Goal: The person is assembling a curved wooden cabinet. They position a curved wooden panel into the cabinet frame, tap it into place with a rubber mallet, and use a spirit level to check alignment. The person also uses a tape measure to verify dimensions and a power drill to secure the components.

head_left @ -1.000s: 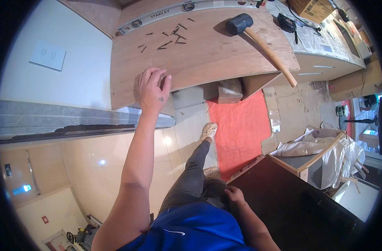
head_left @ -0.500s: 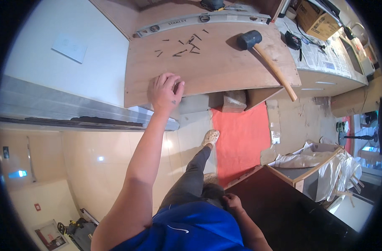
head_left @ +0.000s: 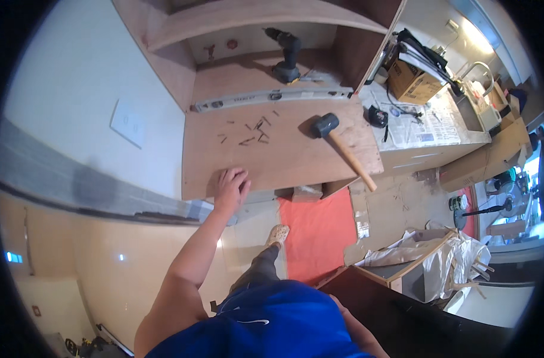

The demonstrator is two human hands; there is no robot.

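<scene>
My left hand (head_left: 231,186) rests on the near left edge of a wooden board (head_left: 284,167), its fingers loosely bent and the thumb apart, with nothing visible in it. Ahead of it several dark screws or nails (head_left: 258,128) lie scattered on the board. A rubber mallet (head_left: 347,152) with a black head and a wooden handle lies to the right, its handle end reaching past the front edge. Behind the scattered pieces lies a long silver spirit level (head_left: 248,99). My right forearm (head_left: 358,328) shows at the lower edge, but its hand is hidden by my blue shirt.
A cordless drill (head_left: 288,56) stands at the back of the cabinet under a shelf (head_left: 266,17). On the right, a tape measure (head_left: 377,116) and a cardboard box (head_left: 414,80) sit on a paper-covered counter. A dark panel (head_left: 397,316) and an open drawer box (head_left: 403,262) stand behind right.
The view has tipped up, bringing the drill and the shelf fully into sight. My left hand stays on the board's edge. My right hand has passed out of sight behind my shirt.
</scene>
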